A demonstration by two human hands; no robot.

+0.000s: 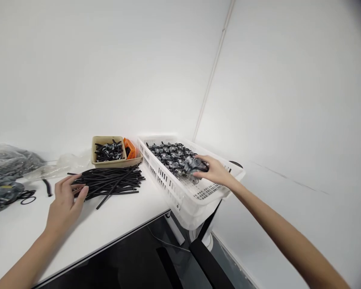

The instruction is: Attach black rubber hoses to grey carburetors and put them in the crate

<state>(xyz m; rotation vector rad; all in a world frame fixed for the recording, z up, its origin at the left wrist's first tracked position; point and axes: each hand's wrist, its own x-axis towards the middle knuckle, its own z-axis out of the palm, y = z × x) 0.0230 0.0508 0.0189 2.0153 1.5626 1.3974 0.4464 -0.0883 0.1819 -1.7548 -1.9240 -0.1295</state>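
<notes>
Black tubing lies in a loose pile on the white table, and I log the left hand open, its fingers spread against the pile's near ends. I log the right hand closed narrow, holding a grey fitting over the white crate, just above more fittings packed inside.

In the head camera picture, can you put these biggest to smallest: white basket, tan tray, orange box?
Largest: white plastic basket. Next: tan tray. Smallest: orange box, though the tray hides part of it, so that last place is a little unsure.
</notes>
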